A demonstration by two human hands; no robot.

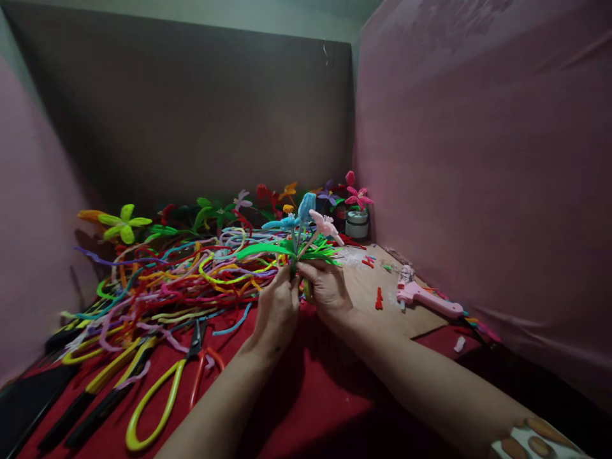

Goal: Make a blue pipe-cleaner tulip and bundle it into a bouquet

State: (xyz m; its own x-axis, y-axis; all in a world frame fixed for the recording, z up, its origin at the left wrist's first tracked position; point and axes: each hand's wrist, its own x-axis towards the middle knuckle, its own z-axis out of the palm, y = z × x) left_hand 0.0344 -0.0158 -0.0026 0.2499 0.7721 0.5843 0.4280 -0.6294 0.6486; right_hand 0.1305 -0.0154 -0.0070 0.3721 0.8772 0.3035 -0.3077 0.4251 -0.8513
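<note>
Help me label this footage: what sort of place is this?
Probably a craft workspace, though whether in a home or a workshop I can't tell. The heap of fuzzy stems, the pink glue gun and the held flowers suggest it.

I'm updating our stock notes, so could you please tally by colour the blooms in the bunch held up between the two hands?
Blue blooms: 2
Pale pink bloom: 1
Total: 3
</note>
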